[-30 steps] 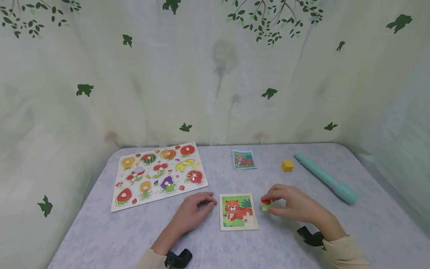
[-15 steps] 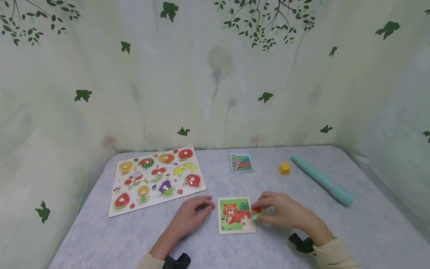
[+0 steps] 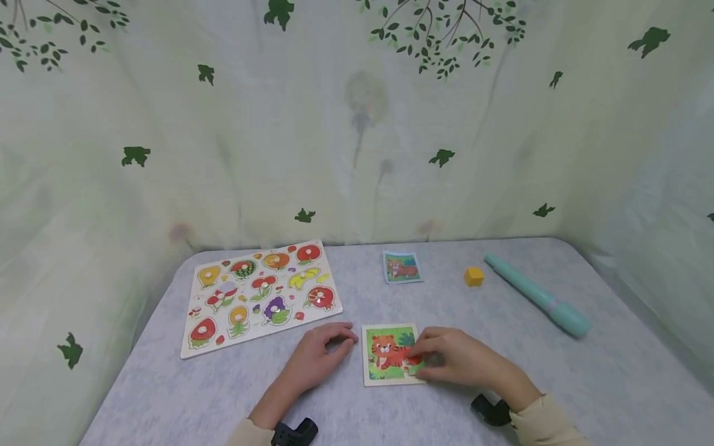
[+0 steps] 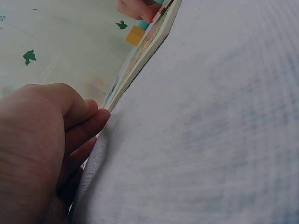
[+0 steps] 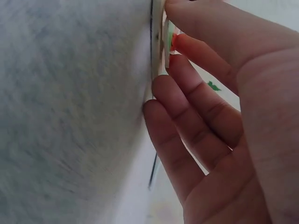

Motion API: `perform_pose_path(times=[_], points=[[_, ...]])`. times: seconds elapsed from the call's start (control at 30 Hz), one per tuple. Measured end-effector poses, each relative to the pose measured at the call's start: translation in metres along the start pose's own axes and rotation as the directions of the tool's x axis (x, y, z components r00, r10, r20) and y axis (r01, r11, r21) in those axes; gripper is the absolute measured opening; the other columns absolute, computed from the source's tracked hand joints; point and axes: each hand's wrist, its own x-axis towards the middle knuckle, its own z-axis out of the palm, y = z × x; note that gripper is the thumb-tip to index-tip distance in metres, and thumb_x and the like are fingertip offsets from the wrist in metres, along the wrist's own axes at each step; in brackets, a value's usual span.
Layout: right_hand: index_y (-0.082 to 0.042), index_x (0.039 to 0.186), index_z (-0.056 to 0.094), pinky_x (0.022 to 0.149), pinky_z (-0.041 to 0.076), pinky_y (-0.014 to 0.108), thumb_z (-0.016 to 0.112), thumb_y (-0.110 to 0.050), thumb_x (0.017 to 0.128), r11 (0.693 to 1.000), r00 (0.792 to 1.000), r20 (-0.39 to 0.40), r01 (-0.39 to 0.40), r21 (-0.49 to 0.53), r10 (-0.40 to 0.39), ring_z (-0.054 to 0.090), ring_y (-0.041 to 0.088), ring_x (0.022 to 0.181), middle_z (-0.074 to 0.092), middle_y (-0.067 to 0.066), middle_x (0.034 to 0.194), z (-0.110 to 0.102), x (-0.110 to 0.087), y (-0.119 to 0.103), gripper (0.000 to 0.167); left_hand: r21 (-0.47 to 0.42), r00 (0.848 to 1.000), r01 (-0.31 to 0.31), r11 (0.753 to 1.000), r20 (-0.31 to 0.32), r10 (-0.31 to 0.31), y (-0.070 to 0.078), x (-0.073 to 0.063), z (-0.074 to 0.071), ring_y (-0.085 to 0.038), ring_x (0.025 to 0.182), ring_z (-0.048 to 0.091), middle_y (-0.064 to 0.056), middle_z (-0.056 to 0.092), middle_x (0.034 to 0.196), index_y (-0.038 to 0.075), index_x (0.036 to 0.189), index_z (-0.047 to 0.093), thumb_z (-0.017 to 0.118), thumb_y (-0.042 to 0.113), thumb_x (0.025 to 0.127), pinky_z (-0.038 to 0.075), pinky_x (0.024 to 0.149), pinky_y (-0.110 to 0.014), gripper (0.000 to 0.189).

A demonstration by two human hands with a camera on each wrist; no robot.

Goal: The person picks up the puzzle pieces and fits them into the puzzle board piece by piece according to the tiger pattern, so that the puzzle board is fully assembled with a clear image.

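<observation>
A small square tiger jigsaw puzzle (image 3: 382, 375) lies flat on the table in a pale wooden frame. My right hand (image 3: 458, 357) pinches a red and green puzzle piece (image 3: 414, 360) between thumb and fingers, over the puzzle's lower right part. In the right wrist view, the edge of this piece (image 5: 169, 39) shows tilted against the frame, partly hidden by the thumb. On the puzzle's left side rests my left hand (image 3: 321, 353), fingers loosely bent and holding nothing. The left wrist view has its fingertips (image 4: 103, 114) right at the frame's edge.
A fruit peg puzzle board (image 3: 223, 342) lies at the left. Behind the tiger puzzle is a small tiger picture card (image 3: 403, 267). A yellow cube (image 3: 474, 277) and a teal stick with a thick end (image 3: 535, 292) lie at the back right. A printed curtain (image 3: 251, 124) hangs behind the table.
My right hand has moved left with the puzzle piece, from beside the frame to over the puzzle's lower right. My left hand has stayed beside the frame. The head view has shifted slightly.
</observation>
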Motion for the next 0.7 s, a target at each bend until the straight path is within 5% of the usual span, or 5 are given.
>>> perform_pose_path(times=[0.7], points=[[-0.03, 0.119, 0.078, 0.083, 0.056, 0.023, 0.076, -0.044, 0.092, 0.998, 0.998, -0.026, 0.064, -0.023, -0.065, 0.056, -0.001, 0.092, 0.065, -0.02, 0.107, 0.007, -0.0002, 0.0006, 0.03, -0.001, 1.0, 0.016, 1.0, -0.003, -0.016, 0.0004, -0.0006, 0.0003, -0.018, 0.128, 0.064, -0.001, 0.071, 0.13, 0.025, 0.104, 0.078, 0.07, 0.02, 0.099, 0.053, 0.107, -0.045, 0.011]])
